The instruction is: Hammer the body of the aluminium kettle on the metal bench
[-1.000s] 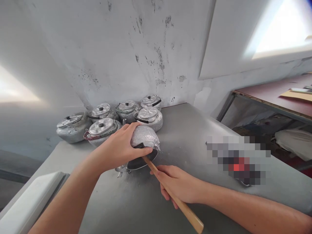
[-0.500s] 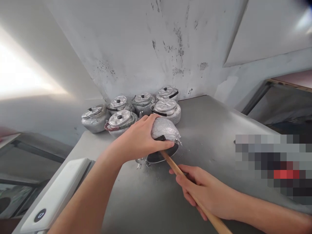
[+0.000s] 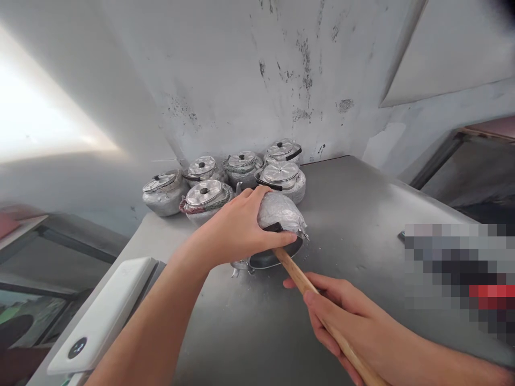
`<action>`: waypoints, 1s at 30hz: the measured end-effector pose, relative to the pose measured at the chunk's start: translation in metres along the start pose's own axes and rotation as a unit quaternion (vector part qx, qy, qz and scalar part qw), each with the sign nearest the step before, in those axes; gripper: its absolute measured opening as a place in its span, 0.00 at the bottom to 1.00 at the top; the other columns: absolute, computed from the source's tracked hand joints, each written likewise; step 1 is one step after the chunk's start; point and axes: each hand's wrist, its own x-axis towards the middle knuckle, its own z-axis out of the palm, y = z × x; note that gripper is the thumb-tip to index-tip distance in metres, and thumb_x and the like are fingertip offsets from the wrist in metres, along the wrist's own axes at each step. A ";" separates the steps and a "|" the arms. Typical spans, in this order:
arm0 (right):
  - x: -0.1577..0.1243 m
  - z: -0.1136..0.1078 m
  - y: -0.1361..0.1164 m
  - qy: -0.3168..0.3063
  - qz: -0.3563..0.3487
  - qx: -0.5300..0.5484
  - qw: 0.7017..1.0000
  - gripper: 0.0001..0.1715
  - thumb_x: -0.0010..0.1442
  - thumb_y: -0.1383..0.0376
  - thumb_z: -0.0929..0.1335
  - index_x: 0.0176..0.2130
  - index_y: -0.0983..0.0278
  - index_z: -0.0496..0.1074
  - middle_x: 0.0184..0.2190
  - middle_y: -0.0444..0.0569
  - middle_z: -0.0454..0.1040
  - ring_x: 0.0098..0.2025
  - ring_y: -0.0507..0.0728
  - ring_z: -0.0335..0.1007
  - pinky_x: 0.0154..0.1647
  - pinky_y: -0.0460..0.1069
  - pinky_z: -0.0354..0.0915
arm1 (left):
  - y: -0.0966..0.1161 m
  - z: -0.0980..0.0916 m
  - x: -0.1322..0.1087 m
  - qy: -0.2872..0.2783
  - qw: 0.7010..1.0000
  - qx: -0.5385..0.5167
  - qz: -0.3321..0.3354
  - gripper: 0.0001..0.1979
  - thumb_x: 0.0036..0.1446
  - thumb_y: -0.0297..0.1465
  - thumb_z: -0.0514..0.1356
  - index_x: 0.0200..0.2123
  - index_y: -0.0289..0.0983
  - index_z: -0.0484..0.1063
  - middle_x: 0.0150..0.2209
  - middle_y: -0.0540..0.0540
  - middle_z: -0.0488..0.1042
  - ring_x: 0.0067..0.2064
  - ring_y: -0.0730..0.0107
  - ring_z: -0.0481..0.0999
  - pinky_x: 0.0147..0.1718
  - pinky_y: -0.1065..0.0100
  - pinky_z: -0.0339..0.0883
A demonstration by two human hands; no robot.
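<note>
A silver metal kettle (image 3: 281, 210) lies tipped on its side, its dark round mouth facing me. My left hand (image 3: 245, 222) grips its body, with the thumb across the black handle (image 3: 273, 227) at the rim. In my right hand (image 3: 341, 311) is a long wooden stick (image 3: 300, 279), fingers wrapped round it. The stick's far end goes into the kettle's mouth and is hidden inside. Beneath the kettle a bit of its metal fittings (image 3: 241, 268) shows near the tabletop.
Several lidded metal kettles (image 3: 204, 193) stand along the back of the grey metal table (image 3: 241, 332), against a stained wall (image 3: 225, 80). A white device with a round dark display (image 3: 108, 311) sits at the left edge. A blurred-out patch (image 3: 458, 268) covers the right side.
The whole view has shifted slightly, so things appear a little further right. My right hand sits slightly lower with the stick; the left hand keeps its grip on the kettle.
</note>
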 end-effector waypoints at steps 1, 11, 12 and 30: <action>0.001 -0.001 0.000 0.001 0.009 0.005 1.000 0.28 0.72 0.47 0.62 0.62 0.60 0.66 0.19 0.33 0.64 0.13 0.48 0.56 0.11 0.41 0.59 | 0.000 0.000 0.000 0.000 1.000 0.000 0.001 0.50 0.51 0.66 0.59 0.71 0.46 0.58 0.63 0.40 0.69 0.63 0.37 0.69 0.51 0.53 0.68; 0.004 -0.005 0.000 0.015 0.011 0.032 0.999 0.31 0.69 0.44 0.64 0.60 0.62 0.68 0.20 0.35 0.66 0.13 0.48 0.56 0.11 0.42 0.60 | 0.003 -0.003 -0.001 -0.002 1.000 -0.009 0.005 0.48 0.52 0.65 0.60 0.69 0.47 0.60 0.63 0.40 0.69 0.62 0.38 0.70 0.50 0.54 0.69; 0.003 -0.005 0.000 0.014 0.012 0.032 0.999 0.31 0.69 0.45 0.64 0.60 0.62 0.68 0.20 0.35 0.66 0.14 0.49 0.57 0.11 0.42 0.60 | 0.003 -0.003 -0.001 -0.003 1.000 -0.009 0.003 0.47 0.52 0.65 0.60 0.69 0.48 0.59 0.63 0.40 0.69 0.62 0.38 0.70 0.50 0.54 0.69; 0.002 -0.006 0.000 0.025 0.007 0.065 0.998 0.25 0.72 0.51 0.61 0.59 0.62 0.68 0.19 0.35 0.65 0.14 0.48 0.54 0.11 0.40 0.59 | 0.002 -0.002 -0.002 -0.017 1.000 -0.018 0.000 0.49 0.53 0.66 0.59 0.70 0.47 0.58 0.62 0.40 0.68 0.61 0.40 0.70 0.48 0.55 0.69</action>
